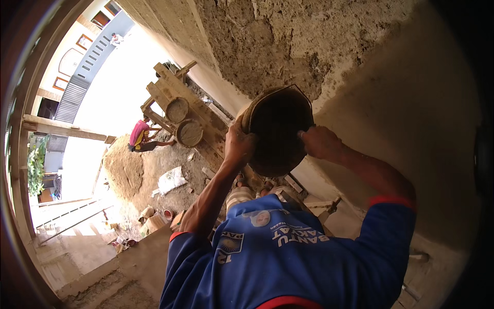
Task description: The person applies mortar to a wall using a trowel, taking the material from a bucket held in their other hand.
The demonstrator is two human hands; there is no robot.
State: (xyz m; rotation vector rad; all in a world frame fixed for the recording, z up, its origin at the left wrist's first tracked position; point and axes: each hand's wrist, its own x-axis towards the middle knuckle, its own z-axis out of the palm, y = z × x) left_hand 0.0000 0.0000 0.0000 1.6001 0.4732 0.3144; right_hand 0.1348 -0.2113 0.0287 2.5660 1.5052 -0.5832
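I hold a dark, dented bucket [278, 134] up against the wall, its shadowed mouth toward me and its contents hidden. My left hand [239, 144] is closed on the bucket's left rim. My right hand [321, 141] grips the rim on the right side. Above the bucket is rough, patchy mortar [272, 41] on the wall, with smoother grey render [391, 118] to the right. Further down, wooden scaffold planks [208, 154] carry two round containers of grey mix, one [176, 109] beside the other [189, 133].
Another person [141, 135] in a pink top crouches by a sand pile [123, 170] below the planks. A white sack [172, 180] and scattered debris lie on the ground. A wooden post [23, 170] and beam frame the left side; a distant person [117, 39] sits near a fence.
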